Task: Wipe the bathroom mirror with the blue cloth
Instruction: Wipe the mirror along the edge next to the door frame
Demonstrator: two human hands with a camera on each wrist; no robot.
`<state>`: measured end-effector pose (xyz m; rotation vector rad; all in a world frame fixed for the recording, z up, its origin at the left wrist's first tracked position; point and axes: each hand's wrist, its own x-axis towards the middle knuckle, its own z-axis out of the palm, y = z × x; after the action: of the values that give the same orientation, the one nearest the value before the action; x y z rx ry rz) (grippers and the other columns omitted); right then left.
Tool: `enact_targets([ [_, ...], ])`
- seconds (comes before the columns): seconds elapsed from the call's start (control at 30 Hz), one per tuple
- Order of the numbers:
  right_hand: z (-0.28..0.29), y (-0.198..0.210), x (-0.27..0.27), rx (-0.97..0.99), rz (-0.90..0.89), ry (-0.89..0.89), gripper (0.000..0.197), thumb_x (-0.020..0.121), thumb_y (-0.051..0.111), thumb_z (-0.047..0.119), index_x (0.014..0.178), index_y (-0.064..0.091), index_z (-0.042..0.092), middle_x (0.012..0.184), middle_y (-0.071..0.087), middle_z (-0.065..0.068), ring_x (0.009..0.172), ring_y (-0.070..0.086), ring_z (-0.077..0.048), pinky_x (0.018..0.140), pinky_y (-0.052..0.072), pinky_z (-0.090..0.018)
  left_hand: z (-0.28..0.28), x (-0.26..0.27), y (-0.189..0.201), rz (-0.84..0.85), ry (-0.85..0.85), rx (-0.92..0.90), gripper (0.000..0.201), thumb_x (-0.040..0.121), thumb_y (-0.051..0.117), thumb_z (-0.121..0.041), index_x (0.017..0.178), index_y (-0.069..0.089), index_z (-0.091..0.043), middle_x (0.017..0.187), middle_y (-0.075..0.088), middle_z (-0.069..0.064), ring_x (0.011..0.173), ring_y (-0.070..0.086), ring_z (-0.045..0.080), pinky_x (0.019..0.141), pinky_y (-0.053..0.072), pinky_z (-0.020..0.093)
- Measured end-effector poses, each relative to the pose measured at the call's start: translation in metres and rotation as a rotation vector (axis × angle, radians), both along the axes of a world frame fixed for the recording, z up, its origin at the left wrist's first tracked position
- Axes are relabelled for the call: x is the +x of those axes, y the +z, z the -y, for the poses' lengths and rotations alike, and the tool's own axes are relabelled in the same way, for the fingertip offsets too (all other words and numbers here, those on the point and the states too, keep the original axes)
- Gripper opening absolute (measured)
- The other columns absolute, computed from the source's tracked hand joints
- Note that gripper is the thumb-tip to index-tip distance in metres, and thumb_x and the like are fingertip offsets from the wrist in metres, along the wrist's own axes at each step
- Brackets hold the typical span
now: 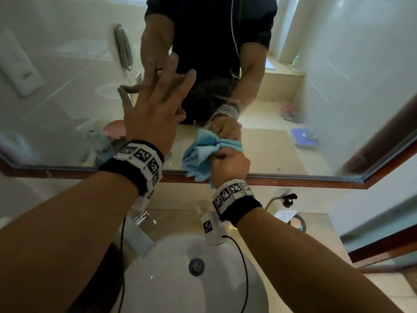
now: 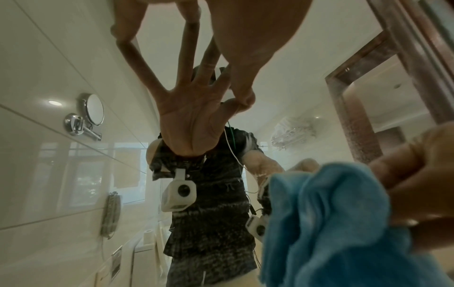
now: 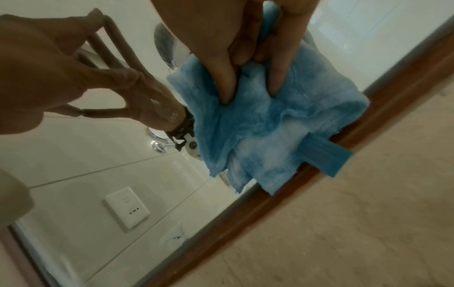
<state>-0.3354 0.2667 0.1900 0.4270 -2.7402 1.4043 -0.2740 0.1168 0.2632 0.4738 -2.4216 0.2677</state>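
The bathroom mirror [image 1: 304, 71] fills the upper head view, edged by a brown wooden frame [image 1: 293, 180]. My right hand [image 1: 229, 163] grips a bunched blue cloth [image 1: 198, 158] and presses it on the glass just above the bottom frame. In the right wrist view my right hand's fingers [image 3: 228, 81] dig into the cloth [image 3: 270, 124], whose corner hangs over the frame [image 3: 270, 198]. My left hand [image 1: 155, 102] is open, fingers spread, fingertips on the glass up and left of the cloth. The left wrist view shows the left hand [image 2: 258, 29] meeting its reflection, with the cloth [image 2: 331, 223] at lower right.
A white sink [image 1: 158, 281] with a chrome faucet [image 1: 142, 219] lies directly under my arms. A black-topped soap pump [image 1: 289, 199] stands on the beige counter [image 1: 316, 236] at the right. The mirror reflects the person, a wall phone and tiled walls.
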Motion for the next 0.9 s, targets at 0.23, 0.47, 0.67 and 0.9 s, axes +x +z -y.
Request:
enact_targets([
  [0.23, 0.035, 0.056, 0.006, -0.076, -0.175, -0.059, 0.021, 0.085, 0.067, 0.041, 0.084, 0.078, 0.023, 0.087, 0.076, 0.005, 0.085, 0.067, -0.018, 0.068, 0.037, -0.018, 0.008, 0.006, 0.004, 0.018, -0.1, 0.014, 0.087, 0.089, 0.063, -0.029, 0.152, 0.006, -0.046, 0.165, 0.0, -0.007, 0.152, 0.003, 0.028, 0.103, 0.021, 0.076],
  [0.47, 0.046, 0.055, 0.008, -0.087, -0.266, -0.086, 0.019, 0.083, 0.07, 0.035, 0.074, 0.076, 0.019, 0.078, 0.074, 0.003, 0.074, 0.065, -0.018, 0.06, 0.027, -0.017, 0.011, 0.011, 0.006, -0.009, -0.178, 0.064, 0.073, 0.091, 0.053, -0.039, 0.152, 0.013, -0.044, 0.165, 0.005, -0.007, 0.151, 0.007, 0.028, 0.104, 0.022, 0.071],
  [0.67, 0.05, 0.014, 0.019, -0.052, -0.182, -0.006, 0.013, 0.083, 0.072, 0.027, 0.079, 0.078, 0.015, 0.082, 0.075, -0.002, 0.07, 0.059, -0.013, 0.057, 0.03, -0.009, 0.009, 0.012, 0.007, 0.013, -0.166, 0.104, 0.07, 0.09, 0.045, -0.038, 0.153, 0.014, -0.044, 0.165, 0.001, -0.008, 0.152, 0.002, 0.025, 0.107, 0.019, 0.072],
  [0.9, 0.059, -0.046, 0.02, 0.02, -0.059, 0.003, 0.013, 0.083, 0.068, 0.024, 0.085, 0.078, 0.016, 0.087, 0.075, -0.005, 0.085, 0.067, -0.024, 0.068, 0.039, -0.02, 0.014, 0.006, -0.004, -0.062, -0.094, -0.059, 0.085, 0.09, 0.064, -0.012, 0.152, 0.015, -0.045, 0.164, 0.007, -0.011, 0.151, 0.012, 0.023, 0.104, 0.03, 0.07],
])
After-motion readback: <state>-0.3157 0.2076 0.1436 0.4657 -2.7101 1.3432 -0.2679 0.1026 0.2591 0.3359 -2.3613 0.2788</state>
